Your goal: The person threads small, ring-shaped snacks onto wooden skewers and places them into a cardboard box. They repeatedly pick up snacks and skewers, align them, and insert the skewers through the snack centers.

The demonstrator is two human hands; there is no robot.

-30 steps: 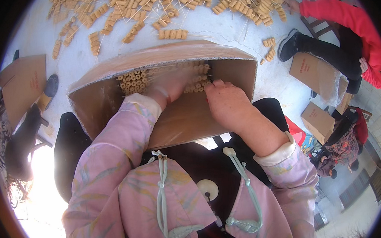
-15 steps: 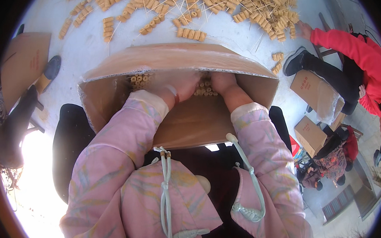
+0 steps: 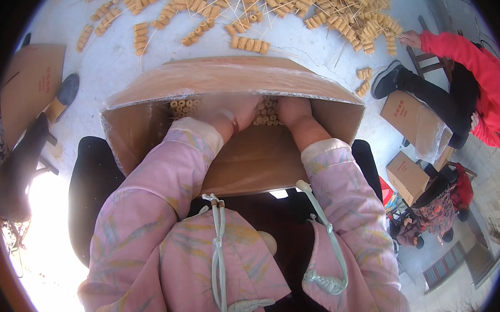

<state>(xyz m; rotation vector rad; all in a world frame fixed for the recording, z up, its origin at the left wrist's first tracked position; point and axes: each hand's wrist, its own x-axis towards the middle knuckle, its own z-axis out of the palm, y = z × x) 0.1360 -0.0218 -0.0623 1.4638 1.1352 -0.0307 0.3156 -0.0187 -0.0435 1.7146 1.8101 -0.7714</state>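
A large cardboard box point(image 3: 250, 159) stands open in front of me, and both my hands reach inside it. Against its far inner wall sit rows of small tan ring-shaped pieces point(image 3: 267, 111), seen end-on, like the skewered ones outside. My left hand point(image 3: 239, 107) lies over these rows, its fingers hidden under the far flap's edge. To the right of it, my right hand point(image 3: 294, 107) touches or nearly touches the right end of the rows. Its fingers are also out of sight, so I cannot tell what either hand holds.
Beyond the box, many skewers of tan pieces point(image 3: 344, 10) are heaped on the pale floor. At right, a person in a red top point(image 3: 465, 60) reaches to a skewer. Cardboard boxes point(image 3: 409, 116) lie by that person, and a flattened-looking cardboard piece point(image 3: 34, 82) stands at left.
My hands have shifted only slightly, and more tan ring ends show between them. The person in red has drawn a skewer a little to the right, away from the heap.
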